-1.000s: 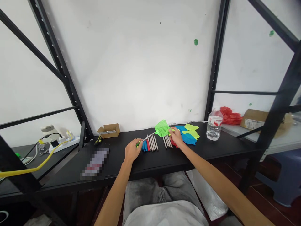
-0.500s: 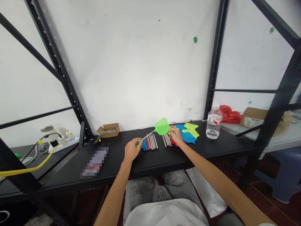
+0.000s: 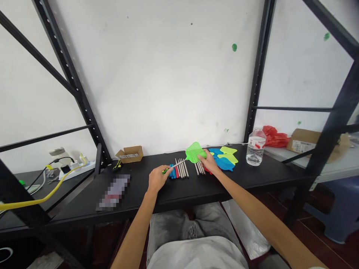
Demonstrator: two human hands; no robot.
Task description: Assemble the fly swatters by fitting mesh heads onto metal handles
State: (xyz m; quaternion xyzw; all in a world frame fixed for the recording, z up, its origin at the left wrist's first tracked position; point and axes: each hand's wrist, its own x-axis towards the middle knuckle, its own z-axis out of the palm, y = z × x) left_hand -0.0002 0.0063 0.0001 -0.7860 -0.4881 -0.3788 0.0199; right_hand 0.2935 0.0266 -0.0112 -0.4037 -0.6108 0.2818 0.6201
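Observation:
A fly swatter (image 3: 195,152) with a bright green perforated head and a thin metal shaft is held between my two hands, above the black table. My left hand (image 3: 159,178) is closed round its green handle. My right hand (image 3: 209,162) grips the right edge of the green head. Below the swatter lie metal rods (image 3: 182,169) with blue and red handles (image 3: 174,172) beside them, and a second group of metal rods (image 3: 199,169). Blue and yellow-green swatter heads (image 3: 226,158) are piled right of my right hand, with a bit of red showing near it.
A water bottle (image 3: 255,146) stands on the right of the black table (image 3: 146,190). An open small cardboard box (image 3: 129,154) sits at the back left, near a blurred phone-like object (image 3: 114,192). Black metal posts (image 3: 256,71) frame the table, and a power strip (image 3: 77,170) lies further left.
The green swatter head has shifted slightly down and right. My right hand has moved from a piece at its side onto the head's edge; my left hand stays on the handle.

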